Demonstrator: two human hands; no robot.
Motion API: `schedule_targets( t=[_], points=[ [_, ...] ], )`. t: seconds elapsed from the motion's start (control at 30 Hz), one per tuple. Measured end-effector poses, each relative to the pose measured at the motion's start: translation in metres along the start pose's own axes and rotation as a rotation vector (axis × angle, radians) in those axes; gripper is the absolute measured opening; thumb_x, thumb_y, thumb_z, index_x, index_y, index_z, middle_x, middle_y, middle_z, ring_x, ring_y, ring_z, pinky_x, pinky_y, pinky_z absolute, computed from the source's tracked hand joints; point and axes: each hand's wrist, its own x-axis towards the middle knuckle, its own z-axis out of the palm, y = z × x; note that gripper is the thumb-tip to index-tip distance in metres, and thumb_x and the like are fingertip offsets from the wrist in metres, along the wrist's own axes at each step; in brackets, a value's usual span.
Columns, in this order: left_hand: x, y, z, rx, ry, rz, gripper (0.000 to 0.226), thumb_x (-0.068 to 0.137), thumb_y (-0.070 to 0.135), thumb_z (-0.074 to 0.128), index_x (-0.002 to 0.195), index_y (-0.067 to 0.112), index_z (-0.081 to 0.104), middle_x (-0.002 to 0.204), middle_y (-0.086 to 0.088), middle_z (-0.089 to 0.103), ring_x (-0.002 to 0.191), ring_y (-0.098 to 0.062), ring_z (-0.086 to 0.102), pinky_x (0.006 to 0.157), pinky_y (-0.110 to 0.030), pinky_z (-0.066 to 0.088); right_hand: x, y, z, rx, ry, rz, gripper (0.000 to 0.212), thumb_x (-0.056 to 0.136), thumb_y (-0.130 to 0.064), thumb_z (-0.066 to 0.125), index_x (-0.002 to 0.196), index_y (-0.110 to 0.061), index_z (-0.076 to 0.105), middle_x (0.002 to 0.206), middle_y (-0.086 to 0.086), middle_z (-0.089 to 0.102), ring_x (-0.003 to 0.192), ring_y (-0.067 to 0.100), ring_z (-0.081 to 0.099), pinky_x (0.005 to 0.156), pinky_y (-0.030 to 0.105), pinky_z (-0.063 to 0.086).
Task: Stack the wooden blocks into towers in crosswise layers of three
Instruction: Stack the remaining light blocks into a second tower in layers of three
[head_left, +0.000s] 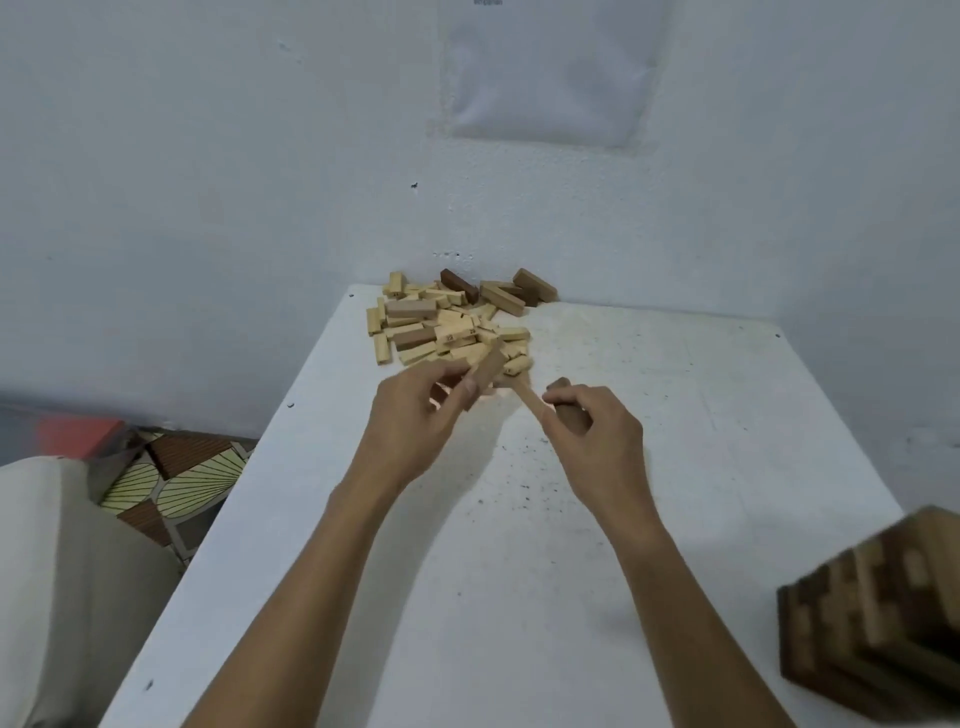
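- Blurred at the near right edge, a stacked tower (878, 603) of crosswise wooden blocks stands on the white table (519, 597).
- Left hand (415, 410): thumb and fingers pinch a brown block (488, 369), tilted above the table.
- Right hand (592, 426): fingers curl around a dark block (569, 410), with a paler one (530, 400) poking out toward the left hand.
- Loose blocks (452, 322) lie heaped at the table's far edge against the wall (208, 182), just beyond both hands.
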Motion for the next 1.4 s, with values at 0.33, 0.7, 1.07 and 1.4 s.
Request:
schedule_targets(
  t=[0.33,0.7,1.07,1.4],
  points=[
    [-0.129,0.032,0.035,-0.053,-0.055,-0.201,0.023,0.098,0.043,0.054,0.12,0.044,0.06,0.098,0.013,0.066,0.078,-0.001,0.066,0.079,-0.03,0.055,-0.107,0.028,-0.023,-0.183,-0.142,-0.173,0.011,0.09,-0.019,0.072,0.101,-0.016,0.07,0.095,-0.004,0.056,0.079,0.009,0.065,0.068,0.026,0.056],
    [-0.154,0.038,0.048,0.258,-0.053,-0.131,0.028,0.098,0.033,0.052,0.125,0.031,0.061,0.1,0.009,0.063,0.088,-0.013,0.06,0.082,-0.04,0.05,-0.111,0.036,-0.052,-0.187,-0.146,-0.083,0.027,0.097,-0.004,0.053,0.115,-0.014,0.07,0.108,0.0,0.069,0.096,0.016,0.062,0.089,0.03,0.048],
    [-0.151,0.029,0.053,0.438,-0.061,-0.061,0.037,0.094,0.028,0.054,0.131,0.026,0.058,0.137,-0.001,0.049,0.119,-0.026,0.049,0.096,-0.039,0.031,-0.096,0.038,-0.039,-0.327,-0.145,-0.103,0.022,0.097,-0.012,0.053,0.081,-0.007,0.067,0.078,0.005,0.059,0.078,0.026,0.056,0.067,0.034,0.042],
    [-0.133,0.011,0.053,0.33,-0.197,0.06,0.049,0.092,0.045,0.029,0.129,0.034,0.059,0.142,0.013,0.051,0.129,-0.015,0.043,0.1,-0.029,0.018,-0.11,0.025,-0.046,-0.44,-0.259,-0.191,0.05,0.081,-0.06,0.066,0.115,-0.024,0.066,0.098,-0.004,0.06,0.094,0.018,0.047,0.078,0.033,0.046]
  ],
)
